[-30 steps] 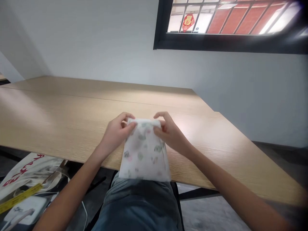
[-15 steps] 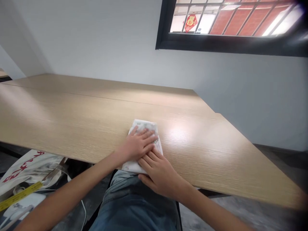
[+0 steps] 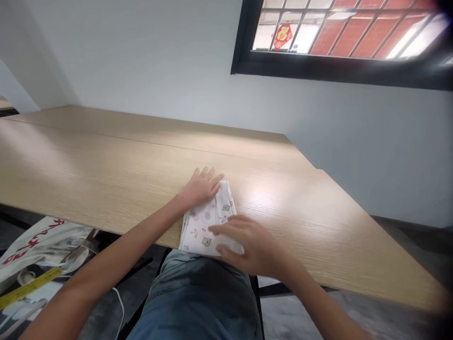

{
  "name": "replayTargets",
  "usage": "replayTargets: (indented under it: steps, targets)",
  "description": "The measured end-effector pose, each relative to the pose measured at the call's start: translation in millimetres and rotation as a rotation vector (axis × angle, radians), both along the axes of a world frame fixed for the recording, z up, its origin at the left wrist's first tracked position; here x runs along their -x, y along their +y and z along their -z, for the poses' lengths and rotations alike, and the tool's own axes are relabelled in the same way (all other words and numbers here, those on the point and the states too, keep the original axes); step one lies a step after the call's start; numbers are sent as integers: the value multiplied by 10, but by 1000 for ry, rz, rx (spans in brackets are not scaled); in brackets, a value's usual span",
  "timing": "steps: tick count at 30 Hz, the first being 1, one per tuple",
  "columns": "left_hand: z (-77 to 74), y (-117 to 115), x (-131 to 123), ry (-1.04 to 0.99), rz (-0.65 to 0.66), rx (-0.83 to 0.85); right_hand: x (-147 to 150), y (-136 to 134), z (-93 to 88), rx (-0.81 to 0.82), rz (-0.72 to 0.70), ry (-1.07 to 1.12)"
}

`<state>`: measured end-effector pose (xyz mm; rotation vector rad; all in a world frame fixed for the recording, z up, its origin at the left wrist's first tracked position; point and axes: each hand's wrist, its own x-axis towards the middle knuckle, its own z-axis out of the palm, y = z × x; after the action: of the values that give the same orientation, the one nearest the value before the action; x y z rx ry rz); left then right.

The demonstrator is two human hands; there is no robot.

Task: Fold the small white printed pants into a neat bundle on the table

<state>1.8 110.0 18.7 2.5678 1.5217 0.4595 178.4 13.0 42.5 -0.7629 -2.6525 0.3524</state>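
A folded white cloth (image 3: 207, 229) printed with small green animal faces and other little figures lies flat at the near edge of the wooden table (image 3: 134, 184). My left hand (image 3: 202, 188) rests across the cloth's far left corner, fingers spread and reaching past its far edge. Over the near right part of the cloth is my right hand (image 3: 247, 243), slightly blurred, fingers apart with nothing in them. Whether its fingertips touch the cloth I cannot tell.
Below the table at the left sit a white bag (image 3: 42, 241) with red writing, a yellow strip (image 3: 30, 287) and a white cable (image 3: 122, 307). A wall (image 3: 152, 61) with a dark-framed window (image 3: 244, 66) stands behind the table.
My hands, which lay together on the cloth, have moved apart. The left slid to the far left corner; the right lifted and shifted right, uncovering the printed pattern.
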Motion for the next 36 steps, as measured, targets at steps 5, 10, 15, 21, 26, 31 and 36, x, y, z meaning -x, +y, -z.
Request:
replayTargets:
  steps: [5, 10, 15, 21, 26, 31, 36]
  targets:
    - [-14, -577, 428, 38, 177, 0, -207, 229, 49, -64, 76, -142]
    - [139, -1076, 830, 80, 220, 119, -380, -9, 283, -102, 30, -213]
    - [273, -1425, 768, 146, 277, -7, -445, -319, 416, -260, 23, -105]
    - [281, -1517, 568, -323, 225, -18, -456, -459, 298, -26, 147, 177]
    - [203, -1266, 289, -650, -286, 366, -249, -223, 193, 311, 453, 277]
    - [171, -1054, 155, -604, -492, 386, -100, 29, 136, 438, 717, 194]
    - [94, -1050, 94, -582, -535, 316, 1, 3, 178, 87, 885, 220]
